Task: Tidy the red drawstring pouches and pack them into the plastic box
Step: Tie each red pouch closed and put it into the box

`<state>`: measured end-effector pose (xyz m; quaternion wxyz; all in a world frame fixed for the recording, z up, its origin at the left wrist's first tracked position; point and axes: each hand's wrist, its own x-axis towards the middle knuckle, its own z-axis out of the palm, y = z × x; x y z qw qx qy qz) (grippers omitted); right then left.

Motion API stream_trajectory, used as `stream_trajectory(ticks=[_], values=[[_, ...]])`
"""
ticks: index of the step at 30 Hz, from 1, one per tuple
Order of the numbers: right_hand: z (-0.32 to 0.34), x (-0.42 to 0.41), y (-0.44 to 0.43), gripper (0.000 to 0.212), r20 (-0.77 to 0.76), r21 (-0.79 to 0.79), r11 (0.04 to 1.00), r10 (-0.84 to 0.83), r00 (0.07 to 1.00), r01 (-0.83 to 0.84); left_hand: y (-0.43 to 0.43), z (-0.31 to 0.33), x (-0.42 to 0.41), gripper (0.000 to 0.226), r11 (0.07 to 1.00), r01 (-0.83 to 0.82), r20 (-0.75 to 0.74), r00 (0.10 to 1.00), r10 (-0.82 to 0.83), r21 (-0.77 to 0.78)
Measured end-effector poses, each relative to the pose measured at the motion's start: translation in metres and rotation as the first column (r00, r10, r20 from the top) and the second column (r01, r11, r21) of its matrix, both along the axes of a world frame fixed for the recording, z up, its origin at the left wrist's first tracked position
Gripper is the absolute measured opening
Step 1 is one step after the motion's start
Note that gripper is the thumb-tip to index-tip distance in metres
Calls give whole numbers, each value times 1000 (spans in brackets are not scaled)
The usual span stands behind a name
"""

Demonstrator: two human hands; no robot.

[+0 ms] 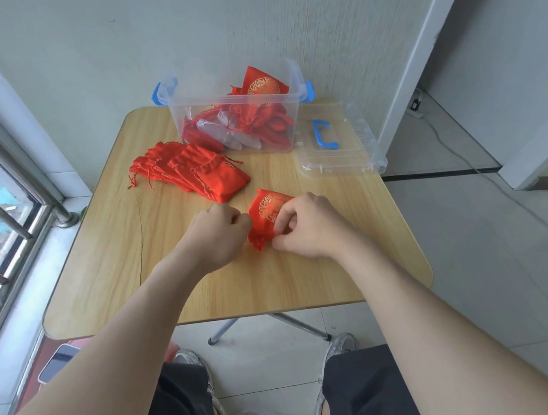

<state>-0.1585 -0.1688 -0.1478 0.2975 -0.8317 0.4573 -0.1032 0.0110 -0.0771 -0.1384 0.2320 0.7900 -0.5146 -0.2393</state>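
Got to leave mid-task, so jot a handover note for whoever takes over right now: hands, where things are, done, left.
Left hand: curled at the left edge of the gold-printed pouch, seemingly pinching it.
Right hand: pinches its gathered neck. The pouch lies on the table.
Flattened pouches lie fanned front-left of the plastic box; a jumbled heap sits inside it; the lid lies to its right.
Done: the fanned row.
Left: finish this pouch, tidy the heap, pack everything.
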Motion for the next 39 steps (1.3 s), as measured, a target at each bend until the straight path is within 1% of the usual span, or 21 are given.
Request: stream_trajectory(ticks=[1,3,5,6,9,10,11,12,13,14,16,17,18,21,23,25,28,31,34,36,39], values=[[-1,-3,-1,30,17,-28,1000,-2,1000,2,0,3,-1,39,999,-27,-115,993,24,-22],[-6,-8,-3,55,16,-61,998,34,999,-33,-1,11,-2,37,993,-101,-377,924,70,-63],[-11,-9,-6,64,42,-91,993,83,996,-79,-3,19,-2,34,983,-168,-570,816,96,-75],[-13,-8,-8,58,86,-130,988,93,992,-81,-3,22,-2,33,980,-183,-634,768,93,-78],[-14,1,-15,16,296,-301,954,79,952,15,-8,31,-2,32,956,-263,-802,594,55,-130],[-13,5,-18,7,361,-317,947,60,931,62,-13,32,2,35,941,-305,-847,531,40,-146],[-13,9,-19,10,415,-302,946,18,909,119,-15,32,5,40,927,-340,-872,489,30,-159],[-13,12,-22,14,457,-283,945,-21,889,167,-18,31,9,45,912,-374,-872,489,38,-170],[-13,16,-25,17,486,-271,939,-56,872,212,-21,27,12,49,892,-409,-836,544,68,-194],[-11,19,-27,20,508,-279,927,-80,857,252,-23,21,15,49,869,-434,-746,654,124,-236],[-6,26,-32,20,563,-277,908,-113,819,315,-29,5,25,27,824,-415,-393,882,260,-386],[-2,30,-36,18,602,-258,905,-123,789,338,-33,-2,31,11,817,-367,-236,928,289,-444],[3,35,-39,17,636,-237,903,-136,760,360,-35,-7,34,7,830,-307,-121,951,283,-465],[21,56,-47,17,757,-85,921,-189,626,380,-48,-17,47,30,849,-231,0,965,263,-475],[37,75,-52,16,827,66,934,-248,504,351,-54,-18,50,35,850,-213,28,966,258,-482],[53,95,-60,8,850,137,935,-280,446,327,-59,-20,51,37,858,-203,61,963,262,-471],[68,128,-84,9,842,159,933,-299,449,323,-63,-24,53,38,886,-197,182,938,295,-420],[69,158,-126,13,799,198,920,-352,488,339,-68,-26,58,49,919,-241,254,911,325,-312],[76,169,-136,11,666,268,916,-399,630,297,-71,-28,59,52,931,-266,267,905,330,-248],[80,167,-124,12,650,327,895,-447,615,305,-71,-29,59,50,939,-269,289,901,325,-216],[83,156,-96,17,722,245,907,-406,560,342,-69,-27,61,44,934,-302,270,899,345,-190]])
